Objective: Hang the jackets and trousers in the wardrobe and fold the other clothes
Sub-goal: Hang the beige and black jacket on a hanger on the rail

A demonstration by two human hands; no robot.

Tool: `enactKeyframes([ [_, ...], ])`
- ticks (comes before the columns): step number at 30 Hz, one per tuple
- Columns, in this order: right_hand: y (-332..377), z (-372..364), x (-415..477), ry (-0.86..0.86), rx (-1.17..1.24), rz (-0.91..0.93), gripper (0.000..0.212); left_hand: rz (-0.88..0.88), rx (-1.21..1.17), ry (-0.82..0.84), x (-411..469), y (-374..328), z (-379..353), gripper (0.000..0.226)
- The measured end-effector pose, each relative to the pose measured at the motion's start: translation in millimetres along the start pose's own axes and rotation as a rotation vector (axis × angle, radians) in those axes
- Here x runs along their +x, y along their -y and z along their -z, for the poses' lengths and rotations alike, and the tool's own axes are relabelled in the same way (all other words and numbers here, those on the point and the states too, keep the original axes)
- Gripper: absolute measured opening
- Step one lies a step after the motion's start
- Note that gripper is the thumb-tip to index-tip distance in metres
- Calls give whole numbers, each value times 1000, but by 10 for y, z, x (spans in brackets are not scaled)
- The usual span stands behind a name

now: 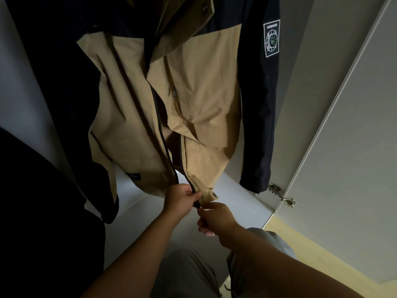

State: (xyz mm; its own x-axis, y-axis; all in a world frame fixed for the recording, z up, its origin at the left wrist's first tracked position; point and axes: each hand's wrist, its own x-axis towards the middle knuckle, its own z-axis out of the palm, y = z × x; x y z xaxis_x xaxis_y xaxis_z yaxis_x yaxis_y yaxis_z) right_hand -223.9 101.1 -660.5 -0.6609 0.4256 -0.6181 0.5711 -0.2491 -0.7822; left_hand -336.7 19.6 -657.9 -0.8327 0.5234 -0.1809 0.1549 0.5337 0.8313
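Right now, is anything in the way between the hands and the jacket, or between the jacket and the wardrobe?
Nothing visible. The left hand and right hand both pinch the jacket at the bottom of its zip, and it hangs inside the wardrobe, whose door stands open on the right.

A single wide-angle camera worn on the person's head looks forward and down into the wardrobe (pixel 236 190), close to the hanging jacket (pixel 199 93) that fills the far upper frame, the open door (pixel 354 147) running along the right.
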Motion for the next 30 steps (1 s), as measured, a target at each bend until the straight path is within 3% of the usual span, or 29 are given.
enactKeyframes([
  [8, 0, -9, 90, 36, 90, -57, 11, -4, -86, 215, -3, 61, 119, 20],
  [12, -35, -30, 106, -4, 83, -34, 8, 27, -119, 170, 6, 81, 107, 19],
  [18, -31, -129, 116, -85, -64, -24, 42, 23, -125, 114, 37, 135, 71, 3],
  [27, -54, -154, 305, -159, 138, -21, 15, 21, -86, 74, 65, 164, 60, 13],
  [30, -85, -146, 392, -145, 264, -128, 14, 166, -129, 106, 148, 197, 96, 23],
])
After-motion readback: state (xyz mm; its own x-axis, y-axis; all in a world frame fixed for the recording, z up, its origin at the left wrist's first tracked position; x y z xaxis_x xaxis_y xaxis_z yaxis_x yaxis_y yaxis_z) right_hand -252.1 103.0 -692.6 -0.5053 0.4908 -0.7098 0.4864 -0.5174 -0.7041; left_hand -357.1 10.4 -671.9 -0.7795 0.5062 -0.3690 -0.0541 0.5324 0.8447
